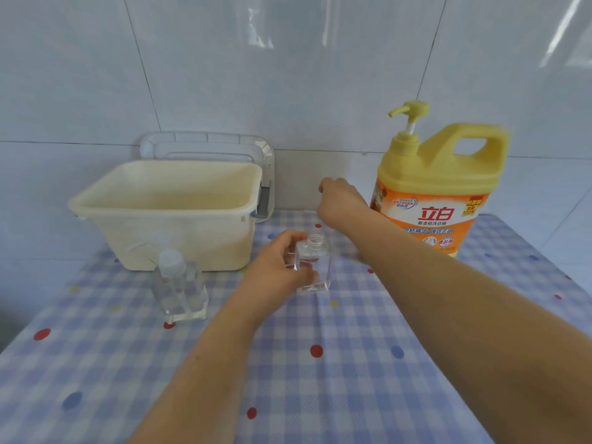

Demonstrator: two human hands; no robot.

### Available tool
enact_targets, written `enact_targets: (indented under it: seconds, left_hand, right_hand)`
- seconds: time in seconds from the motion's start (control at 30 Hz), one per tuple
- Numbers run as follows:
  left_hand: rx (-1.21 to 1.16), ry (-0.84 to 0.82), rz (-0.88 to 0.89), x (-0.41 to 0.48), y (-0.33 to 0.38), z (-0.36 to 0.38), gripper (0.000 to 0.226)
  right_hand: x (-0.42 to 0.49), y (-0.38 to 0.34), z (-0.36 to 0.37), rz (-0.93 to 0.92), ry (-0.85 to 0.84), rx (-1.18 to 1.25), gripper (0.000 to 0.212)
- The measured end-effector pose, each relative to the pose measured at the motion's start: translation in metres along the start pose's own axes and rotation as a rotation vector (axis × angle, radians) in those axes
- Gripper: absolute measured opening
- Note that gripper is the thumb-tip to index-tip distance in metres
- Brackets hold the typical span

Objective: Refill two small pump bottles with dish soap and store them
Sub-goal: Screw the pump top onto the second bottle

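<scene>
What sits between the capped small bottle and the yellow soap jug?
In the head view, the open bottle, held by the left hand, then the right forearm reaching across.

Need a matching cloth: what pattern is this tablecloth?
Blue-and-white gingham tablecloth with scattered red, blue and yellow dots; head view.

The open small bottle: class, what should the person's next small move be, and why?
Probably lift the open small bottle to the spout of the yellow soap jug. The left hand grips it, its neck is uncapped and it looks empty; the jug's spout points left, towards it. The right hand, close by the jug, could then press the pump.
</scene>
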State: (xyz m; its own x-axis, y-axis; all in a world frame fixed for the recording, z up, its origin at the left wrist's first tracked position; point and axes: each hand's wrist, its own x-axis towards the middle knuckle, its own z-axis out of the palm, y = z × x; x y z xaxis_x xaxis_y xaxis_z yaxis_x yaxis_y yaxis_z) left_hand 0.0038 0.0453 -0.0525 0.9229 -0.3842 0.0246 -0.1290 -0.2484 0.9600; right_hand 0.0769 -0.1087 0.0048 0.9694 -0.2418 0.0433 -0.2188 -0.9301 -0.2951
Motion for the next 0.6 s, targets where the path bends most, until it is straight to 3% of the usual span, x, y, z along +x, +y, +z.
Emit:
enact_targets:
  seconds: [0.2,0.6]
  left_hand:
    - [-0.021,-0.017,0.009,0.002,-0.003,-0.001,0.047]
    - [0.000,-0.009,0.030,0.003,-0.003,-0.002,0.045]
  right_hand:
    - [0.020,0.005,0.015,0.084,-0.111,-0.274,0.038]
    - [0.027,0.008,0.022,0.063,-0.224,-0.344,0.027]
